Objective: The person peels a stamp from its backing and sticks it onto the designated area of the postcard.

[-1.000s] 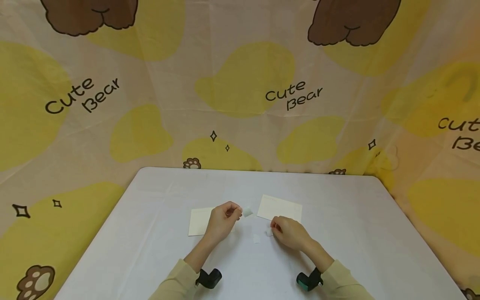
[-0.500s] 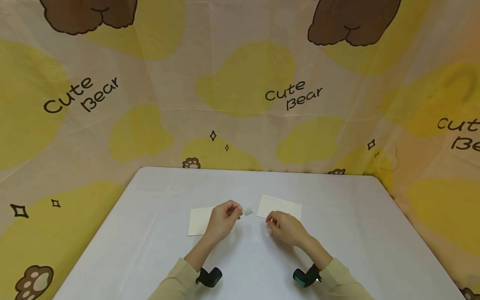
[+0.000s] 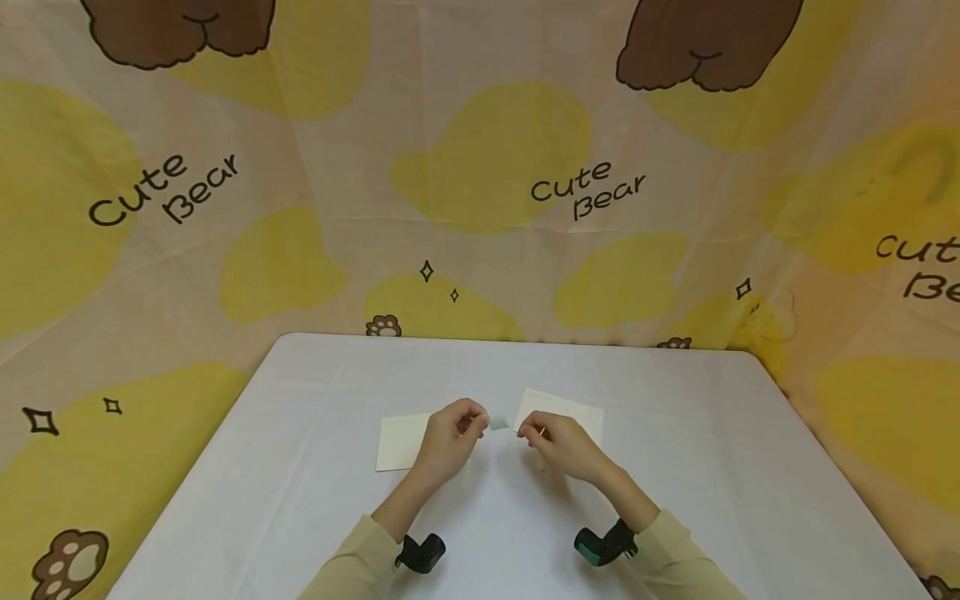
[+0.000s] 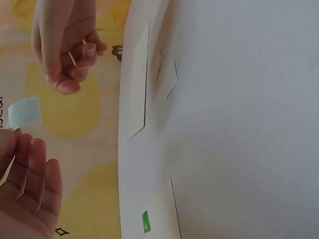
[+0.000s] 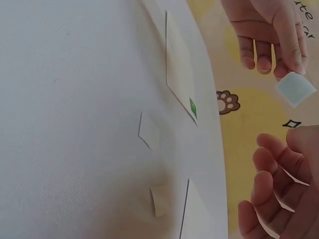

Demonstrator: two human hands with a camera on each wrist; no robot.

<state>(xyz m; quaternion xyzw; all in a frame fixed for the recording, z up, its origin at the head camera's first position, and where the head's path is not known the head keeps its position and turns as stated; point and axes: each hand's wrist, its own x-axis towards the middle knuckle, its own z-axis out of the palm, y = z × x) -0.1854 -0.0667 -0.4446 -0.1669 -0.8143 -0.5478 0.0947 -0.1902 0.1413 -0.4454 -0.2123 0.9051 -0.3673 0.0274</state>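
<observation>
My left hand pinches a small pale blue-green square, thin like a sticker, by one edge between thumb and fingertips. The square is raised above the table. To its right, my right hand hovers with fingers loosely bent and fingertips close to the square; nothing shows between them. One cream card lies partly behind the left hand, with a green stamp-like patch at its corner. Another cream card is partly covered by the right hand.
Two small whitish paper pieces lie on the white table between the cards. A yellow and beige printed cloth hangs behind the table's far edge. A black wrist camera sits at the right wrist, and another camera at the left.
My right hand has risen from the small paper pieces and moved left and away from me, toward the square. The left hand keeps its pinch and has barely shifted.
</observation>
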